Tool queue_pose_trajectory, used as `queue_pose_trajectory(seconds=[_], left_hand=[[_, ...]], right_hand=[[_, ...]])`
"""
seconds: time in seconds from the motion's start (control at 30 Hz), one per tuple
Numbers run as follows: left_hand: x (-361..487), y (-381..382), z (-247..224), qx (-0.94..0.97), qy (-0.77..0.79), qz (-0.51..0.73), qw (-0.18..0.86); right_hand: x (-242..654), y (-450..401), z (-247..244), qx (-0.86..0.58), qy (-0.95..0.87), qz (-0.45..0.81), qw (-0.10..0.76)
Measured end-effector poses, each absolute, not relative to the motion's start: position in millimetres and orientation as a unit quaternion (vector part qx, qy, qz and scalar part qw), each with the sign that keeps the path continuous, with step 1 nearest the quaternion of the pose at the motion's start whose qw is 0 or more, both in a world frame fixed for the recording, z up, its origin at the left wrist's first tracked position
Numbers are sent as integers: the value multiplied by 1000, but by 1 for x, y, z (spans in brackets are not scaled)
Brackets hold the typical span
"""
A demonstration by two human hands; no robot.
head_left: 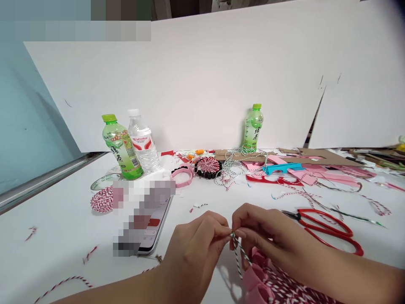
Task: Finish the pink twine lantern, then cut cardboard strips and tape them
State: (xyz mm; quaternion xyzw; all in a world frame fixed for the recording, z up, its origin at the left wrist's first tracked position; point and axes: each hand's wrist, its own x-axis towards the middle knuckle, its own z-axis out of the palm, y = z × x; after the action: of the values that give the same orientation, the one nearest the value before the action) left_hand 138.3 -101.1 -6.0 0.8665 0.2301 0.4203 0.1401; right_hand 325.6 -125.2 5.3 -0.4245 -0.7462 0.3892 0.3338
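My left hand [198, 249] and my right hand [274, 240] meet at the lower middle, fingertips nearly touching. Both pinch a green and white twisted string [236, 255], whose strands hang down in a loop below the fingers. Under my right hand and wrist lies a pink piece with curled loops [256, 280], joined to a mat of red and white twisted cord [294, 287]. My right forearm covers part of that mat. Red-handled scissors [329, 228] lie just beyond my right wrist.
A phone [158, 223] lies left of my hands, near a red and white coil [101, 200]. Bottles [122, 147] stand at the back left, another [253, 128] at the back middle. Tangled string, a round black-edged piece [208, 167] and paper scraps [332, 175] lie behind.
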Motion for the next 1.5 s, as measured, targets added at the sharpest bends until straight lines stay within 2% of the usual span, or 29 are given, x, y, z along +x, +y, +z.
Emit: queue_pose_trajectory(seconds=[0.17, 0.43, 0.57, 0.77, 0.9, 1.07, 1.37, 1.5], left_hand=[[134, -99, -12, 884, 212, 404, 103], [136, -92, -13, 905, 136, 400, 42], [137, -92, -14, 892, 174, 403, 109], [139, -95, -18, 861, 239, 408, 186], [139, -96, -20, 862, 247, 400, 191], [138, -95, -21, 865, 229, 401, 197], [141, -95, -14, 845, 249, 425, 207], [141, -94, -11, 825, 270, 423, 259]], right_hand=[[331, -117, 5, -416, -698, 503, 295], [333, -118, 5, -472, -718, 453, 239], [333, -122, 3, -473, -756, 377, 250], [336, -121, 4, -472, -775, 343, 242], [335, -120, 8, -478, -761, 363, 246], [333, -121, 10, -455, -714, 452, 279], [333, -123, 10, -452, -720, 434, 298], [333, -124, 10, -455, -710, 448, 296]])
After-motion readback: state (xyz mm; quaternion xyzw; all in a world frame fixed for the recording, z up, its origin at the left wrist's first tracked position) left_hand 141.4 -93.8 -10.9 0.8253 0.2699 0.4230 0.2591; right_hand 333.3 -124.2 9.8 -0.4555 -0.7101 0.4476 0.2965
